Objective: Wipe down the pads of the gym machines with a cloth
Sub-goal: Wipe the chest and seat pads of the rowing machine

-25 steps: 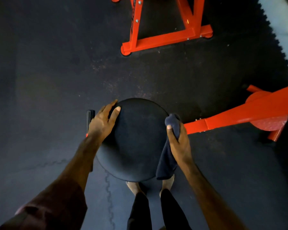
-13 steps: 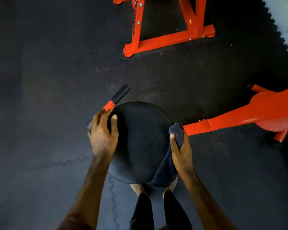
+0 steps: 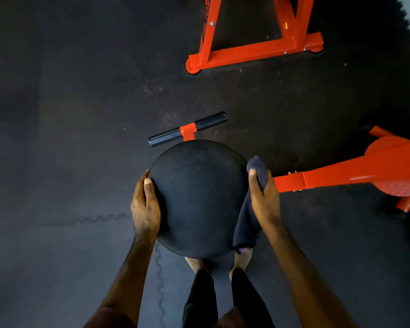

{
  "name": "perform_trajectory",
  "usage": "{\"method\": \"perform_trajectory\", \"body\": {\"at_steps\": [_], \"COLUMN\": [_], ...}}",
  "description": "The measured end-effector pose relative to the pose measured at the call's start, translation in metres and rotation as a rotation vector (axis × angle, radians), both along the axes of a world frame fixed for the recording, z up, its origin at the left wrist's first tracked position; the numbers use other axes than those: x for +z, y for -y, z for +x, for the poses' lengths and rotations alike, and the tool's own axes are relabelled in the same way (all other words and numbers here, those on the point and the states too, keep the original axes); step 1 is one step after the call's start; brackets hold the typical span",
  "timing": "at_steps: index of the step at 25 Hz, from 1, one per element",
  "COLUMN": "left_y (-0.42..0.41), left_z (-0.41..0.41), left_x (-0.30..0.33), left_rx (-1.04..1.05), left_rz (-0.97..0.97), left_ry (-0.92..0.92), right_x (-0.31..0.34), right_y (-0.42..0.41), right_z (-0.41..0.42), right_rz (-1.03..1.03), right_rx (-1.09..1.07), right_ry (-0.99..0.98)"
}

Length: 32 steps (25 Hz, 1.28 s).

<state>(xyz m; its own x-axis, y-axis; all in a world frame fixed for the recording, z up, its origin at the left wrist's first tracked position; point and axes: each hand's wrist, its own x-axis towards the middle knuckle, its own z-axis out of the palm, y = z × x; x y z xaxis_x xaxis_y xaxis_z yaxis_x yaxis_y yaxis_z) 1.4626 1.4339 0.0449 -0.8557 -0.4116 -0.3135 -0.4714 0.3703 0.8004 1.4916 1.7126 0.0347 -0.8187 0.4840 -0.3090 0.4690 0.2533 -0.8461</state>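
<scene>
The left hand (image 3: 144,204) clasps the left edge of a round black pad (image 3: 198,197), thumb lying on the top surface and fingers curled out of sight under the rim. The right hand (image 3: 263,197) grips a dark cloth (image 3: 246,223) against the pad's right edge, thumb pointing forward along the rim; its fingers are hidden behind the bunched fabric. A knob of cloth pokes up above the thumb, and the rest hangs down along the pad's right side, its lower end just touching the near edge of the pad.

The pad sits between the two hands and fills the middle of the view. Whatever supports it is hidden beneath it. Just beyond the pad, ahead of both hands, a black-gripped handle bar (image 3: 188,131) with an orange centre piece lies crosswise; its orange stem disappears behind the pad's far edge.

Below the pad, toward the person, two bare feet (image 3: 240,256) peek out, mostly covered by the pad and by dark trouser legs.

To the right of the right hand, an orange machine arm (image 3: 348,174) runs off the frame edge. Farther ahead and right stands an orange frame base (image 3: 253,52), its top cut off. The dark rubber floor (image 3: 69,138) shows faint seams left of the left hand.
</scene>
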Motion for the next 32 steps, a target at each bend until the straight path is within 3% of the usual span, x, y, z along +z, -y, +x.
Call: {"method": "perform_trajectory", "body": {"at_steps": [3, 9, 15, 17, 20, 24, 28, 32], "left_y": [0.005, 0.009, 0.017, 0.016, 0.006, 0.006, 0.013, 0.01], "left_z": [-0.006, -0.031, -0.066, -0.077, -0.097, -0.076, 0.0, 0.005], "left_x": [-0.006, 0.0, -0.013, -0.008, 0.002, 0.007, 0.009, 0.001], "left_rx": [-0.064, -0.222, -0.445, -0.497, -0.592, -0.41, -0.182, -0.159], "left_rz": [-0.005, -0.031, -0.036, -0.039, -0.145, -0.129, 0.031, 0.063], "left_ry": [-0.029, 0.001, -0.029, -0.017, 0.026, -0.082, -0.058, -0.068], "right_x": [0.0, 0.022, 0.007, 0.015, 0.027, 0.023, 0.026, 0.045], "right_y": [-0.01, 0.01, 0.0, -0.001, 0.001, 0.001, 0.004, 0.044], "right_z": [-0.059, 0.028, -0.082, -0.047, 0.033, -0.005, -0.1, -0.147], "right_rz": [0.181, 0.177, 0.278, 0.235, 0.132, 0.108, 0.42, 0.511], "right_rx": [0.176, 0.096, 0.281, 0.23, 0.122, 0.113, 0.394, 0.634], "right_ry": [0.02, -0.024, 0.114, 0.036, 0.078, 0.136, 0.111, 0.228]}}
